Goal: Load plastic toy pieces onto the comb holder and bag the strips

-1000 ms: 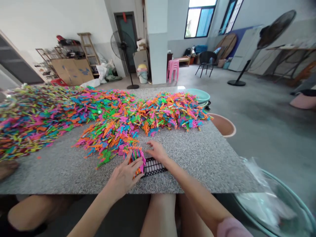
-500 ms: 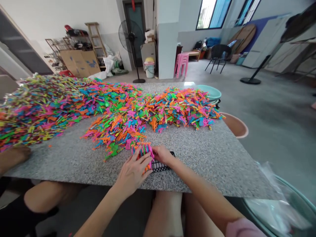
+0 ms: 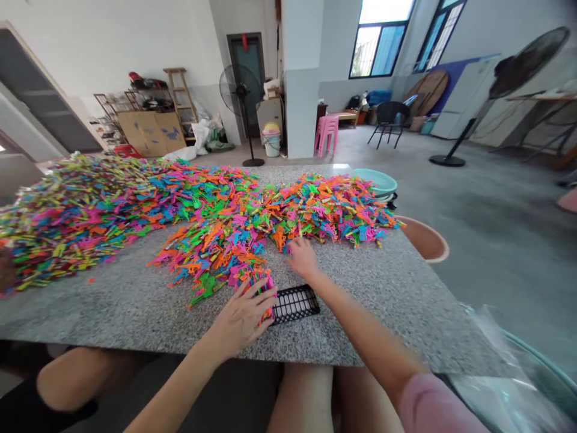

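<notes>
A black mesh basket (image 3: 296, 304) lies on the speckled stone table, its right part showing bare grid. Upright, closely stacked small plastic toy pieces (image 3: 269, 282) in pink, orange and blue fill its left end. My left hand (image 3: 241, 311) lies over this row, thumb and fingers curved around it and holding it together. My right hand (image 3: 303, 261) is beyond the basket, at the near edge of a large heap of bright plastic toy pieces (image 3: 315, 207). Its fingers are apart and slightly bent beside an orange piece; nothing held shows between them.
More toy pieces (image 3: 85, 210) are heaped at the left, where another person's hand (image 3: 6, 267) touches the heap. A turquoise basin (image 3: 376, 180) and a pink-brown basin (image 3: 421, 240) stand past the table's right edge. Clear plastic bags (image 3: 509, 385) lie at lower right.
My right hand has moved from the row in the basket outward to the heap, uncovering the basket's right part. My left hand stays on the row. The other person's hand has moved farther up-left.
</notes>
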`<state>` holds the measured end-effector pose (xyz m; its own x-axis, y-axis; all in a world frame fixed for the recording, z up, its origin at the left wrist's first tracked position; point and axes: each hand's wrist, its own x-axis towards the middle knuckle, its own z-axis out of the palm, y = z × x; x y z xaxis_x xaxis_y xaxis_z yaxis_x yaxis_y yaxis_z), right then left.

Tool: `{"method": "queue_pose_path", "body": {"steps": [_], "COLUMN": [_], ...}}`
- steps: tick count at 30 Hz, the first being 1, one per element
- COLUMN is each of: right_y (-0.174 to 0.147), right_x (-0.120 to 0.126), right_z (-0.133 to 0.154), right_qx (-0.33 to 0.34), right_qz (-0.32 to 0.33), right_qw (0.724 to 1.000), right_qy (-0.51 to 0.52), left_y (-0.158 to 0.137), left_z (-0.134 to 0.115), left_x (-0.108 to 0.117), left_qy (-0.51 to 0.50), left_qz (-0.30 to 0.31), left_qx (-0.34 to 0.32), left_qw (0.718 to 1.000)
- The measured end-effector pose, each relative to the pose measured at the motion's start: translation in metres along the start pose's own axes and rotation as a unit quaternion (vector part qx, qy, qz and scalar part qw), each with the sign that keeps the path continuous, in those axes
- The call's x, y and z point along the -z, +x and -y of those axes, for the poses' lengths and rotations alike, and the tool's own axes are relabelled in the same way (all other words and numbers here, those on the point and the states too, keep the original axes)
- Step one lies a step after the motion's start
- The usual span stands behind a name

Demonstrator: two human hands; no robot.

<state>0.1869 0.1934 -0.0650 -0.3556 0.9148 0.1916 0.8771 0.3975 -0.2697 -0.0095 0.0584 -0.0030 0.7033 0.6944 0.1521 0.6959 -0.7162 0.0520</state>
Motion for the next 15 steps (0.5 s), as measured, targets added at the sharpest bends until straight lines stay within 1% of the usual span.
{"method": "queue_pose_path", "body": {"steps": [1,2,3,5,7,8,10,12,13,15], "right_y": [0.007,0.012,0.015,0.010,-0.008,-0.021,-0.047,-0.063,-0.065,-0.057], "right_x": [0.002,0.004,0.004,0.003,0.000,-0.001,0.000,0.004,0.007,0.012], "right_z": [-0.008,-0.015,-0.021,-0.025,-0.024,-0.022,-0.018,-0.016,-0.016,-0.021], "right_qx": [-0.050,-0.073,-0.067,-0.007,0.044,0.056,0.060,0.054,0.053,0.068], "right_qz": [-0.021,-0.019,0.002,0.050,0.059,0.062,0.086,0.127,0.136,0.112], "right_qw": [0.998,0.994,0.993,0.991,0.987,0.985,0.982,0.978,0.978,0.980], "right_qy": [-0.040,-0.073,-0.097,-0.124,-0.141,-0.149,-0.157,-0.154,-0.151,-0.151], "left_y": [0.000,0.000,0.000,0.000,0.000,0.001,0.002,0.002,0.002,0.001], "left_z": [-0.001,-0.001,-0.002,-0.004,-0.005,-0.004,-0.003,-0.001,0.000,0.002], "left_x": [0.001,0.002,0.004,0.006,0.009,0.011,0.012,0.012,0.012,0.010], "left_qy": [0.000,-0.001,-0.002,-0.011,-0.029,-0.041,-0.062,-0.071,-0.071,-0.064], "left_qz": [0.006,0.013,0.021,0.036,0.048,0.052,0.063,0.076,0.082,0.089], "left_qx": [0.003,0.006,0.009,0.015,0.019,0.021,0.029,0.038,0.040,0.039], "left_qw": [1.000,1.000,1.000,0.999,0.998,0.998,0.996,0.994,0.993,0.993]}}
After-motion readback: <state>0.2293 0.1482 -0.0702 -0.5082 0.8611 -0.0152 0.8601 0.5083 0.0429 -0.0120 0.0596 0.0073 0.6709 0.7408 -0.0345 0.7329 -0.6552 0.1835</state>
